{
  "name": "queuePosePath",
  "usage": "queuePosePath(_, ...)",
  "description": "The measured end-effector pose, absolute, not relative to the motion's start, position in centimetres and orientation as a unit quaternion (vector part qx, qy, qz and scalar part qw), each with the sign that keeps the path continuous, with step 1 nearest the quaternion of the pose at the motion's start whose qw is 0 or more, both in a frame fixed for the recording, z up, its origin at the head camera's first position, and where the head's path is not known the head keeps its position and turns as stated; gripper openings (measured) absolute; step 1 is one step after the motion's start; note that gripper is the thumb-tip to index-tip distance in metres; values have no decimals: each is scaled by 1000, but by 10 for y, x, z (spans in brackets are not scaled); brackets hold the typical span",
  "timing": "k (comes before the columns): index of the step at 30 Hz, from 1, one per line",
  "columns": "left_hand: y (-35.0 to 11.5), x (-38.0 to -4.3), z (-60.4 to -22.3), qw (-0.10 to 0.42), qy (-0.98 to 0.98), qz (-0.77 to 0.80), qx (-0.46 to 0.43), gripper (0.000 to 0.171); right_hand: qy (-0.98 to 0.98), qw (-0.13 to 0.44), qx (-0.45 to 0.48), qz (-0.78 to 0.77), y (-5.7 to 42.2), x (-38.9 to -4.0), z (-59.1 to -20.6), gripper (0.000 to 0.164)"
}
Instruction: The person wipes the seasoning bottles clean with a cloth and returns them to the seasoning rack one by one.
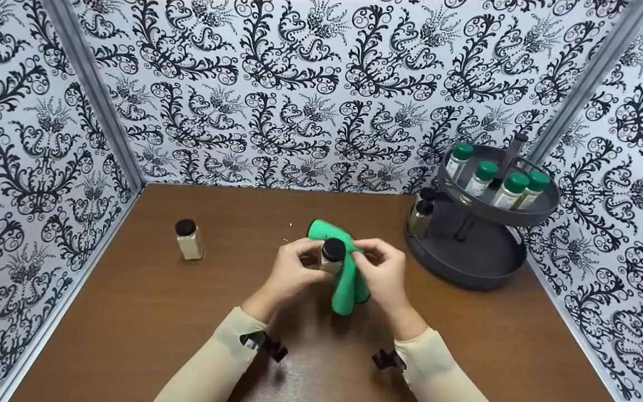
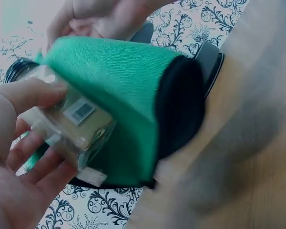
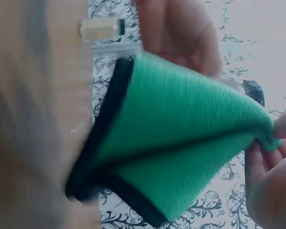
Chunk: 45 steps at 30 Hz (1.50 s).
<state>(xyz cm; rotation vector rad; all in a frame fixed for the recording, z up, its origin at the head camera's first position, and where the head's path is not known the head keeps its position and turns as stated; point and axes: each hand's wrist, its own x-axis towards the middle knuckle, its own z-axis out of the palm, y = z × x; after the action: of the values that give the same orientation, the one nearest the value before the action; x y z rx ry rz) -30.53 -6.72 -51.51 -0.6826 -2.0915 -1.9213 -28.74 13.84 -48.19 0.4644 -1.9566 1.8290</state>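
Observation:
My left hand [image 1: 292, 269] grips a square clear spice jar [image 1: 332, 251] with a black lid and pale tan contents. A small barcode label shows on the jar in the left wrist view. Between thumb and fingers, my right hand [image 1: 384, 272] pinches a green cloth [image 1: 344, 293] with black edging. The cloth hangs in folds right against the jar, on its far and right sides. In the right wrist view the cloth hides most of the jar, leaving the black lid [image 3: 253, 91] showing past its edge.
Another black-lidded spice jar [image 1: 189, 240] stands on the wooden table [image 1: 243, 223] at left. At right is a dark two-tier turntable rack [image 1: 483, 279]. Several green-lidded jars [image 1: 483, 177] occupy its upper tier; black-lidded jars [image 1: 422, 216] stand below. Patterned walls [image 1: 310, 100] enclose the table.

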Motion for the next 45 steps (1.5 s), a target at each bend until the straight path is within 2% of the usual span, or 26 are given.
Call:
queuePosePath(4,-66,-305,-515,78,-703,-665,-239,56,-725,180,151,647,140,-294,-486,14)
queuePosePath(8,-65,-303,-513,78,-702,-668,-236,56,-791,106,130,589,143,-306,-497,13)
queuePosePath(10,-65,-302,-512,82,-705,-665,-232,56,-803,92,127,575,144,-308,-498,14)
queuePosePath(12,-64,-302,-513,88,-709,-660,-232,57,-790,109,128,589,145,-305,-495,15)
queuePosePath(16,-62,-303,-516,103,-727,-643,-218,54,-721,192,140,651,141,-290,-482,15)
queuePosePath(19,-61,-302,-515,112,-739,-633,-201,49,-700,231,155,658,137,-282,-477,15)
queuePosePath(22,-61,-301,-514,121,-738,-637,-187,47,-732,221,149,627,136,-285,-481,15)
queuePosePath(26,-62,-298,-509,126,-722,-656,-181,48,-797,151,132,569,137,-296,-490,17)
queuePosePath(28,-61,-297,-507,133,-723,-654,-178,48,-812,135,133,552,137,-297,-492,16)
queuePosePath(30,-61,-297,-505,141,-729,-647,-175,47,-801,147,133,564,136,-295,-491,15)
queuePosePath(35,-59,-299,-506,144,-742,-634,-162,49,-715,227,149,644,133,-282,-482,13)
queuePosePath(38,-60,-300,-509,139,-737,-641,-162,51,-710,237,153,646,132,-280,-482,14)
queuePosePath(41,-61,-300,-509,137,-718,-661,-169,52,-757,205,144,604,133,-288,-490,14)
queuePosePath(45,-64,-298,-508,131,-686,-694,-176,51,-819,111,156,541,134,-299,-507,15)
